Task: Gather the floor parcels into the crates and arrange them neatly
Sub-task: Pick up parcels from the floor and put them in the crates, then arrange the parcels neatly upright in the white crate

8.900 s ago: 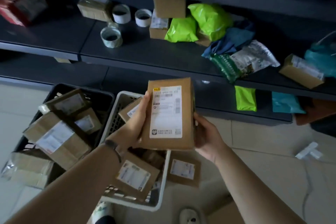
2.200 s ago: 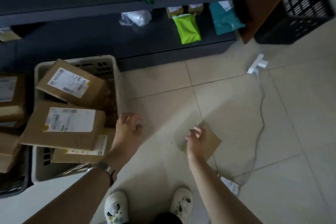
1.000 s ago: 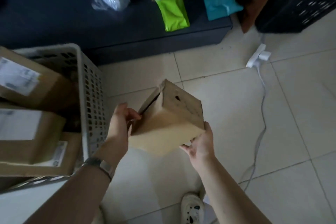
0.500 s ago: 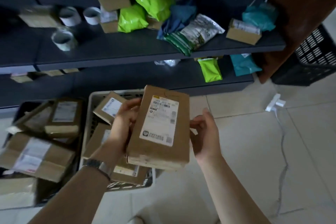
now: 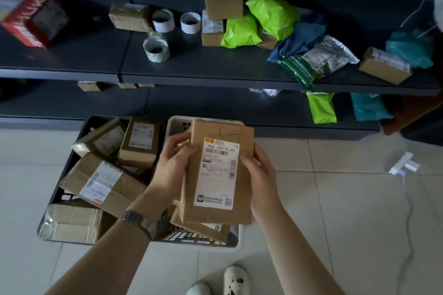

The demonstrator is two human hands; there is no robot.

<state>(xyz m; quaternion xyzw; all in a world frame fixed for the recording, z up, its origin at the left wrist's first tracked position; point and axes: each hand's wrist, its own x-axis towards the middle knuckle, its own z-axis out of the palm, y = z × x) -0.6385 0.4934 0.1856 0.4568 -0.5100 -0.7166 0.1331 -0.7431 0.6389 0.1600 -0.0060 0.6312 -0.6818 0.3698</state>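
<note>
I hold a flat brown cardboard parcel (image 5: 219, 172) with a white shipping label facing up. My left hand (image 5: 173, 163) grips its left edge and my right hand (image 5: 260, 175) grips its right edge. The parcel hovers over a white slotted crate (image 5: 206, 242) that has more brown parcels in it, mostly hidden under the held one. To the left stands a black crate (image 5: 72, 148) piled with several taped cardboard parcels (image 5: 103, 182) lying at odd angles.
Dark shelving (image 5: 191, 72) runs behind the crates, carrying tape rolls (image 5: 157, 49), boxes and green mailer bags (image 5: 242, 31). A lower shelf holds a green bag (image 5: 321, 108) and a teal bag (image 5: 369, 108). A white plug and cable (image 5: 405, 165) lie on the tiled floor at right. My shoes (image 5: 236, 280) are below.
The parcel picked from the floor has been turned label up and carried left, from beside the white crate to over it. Both hands have kept hold of it.
</note>
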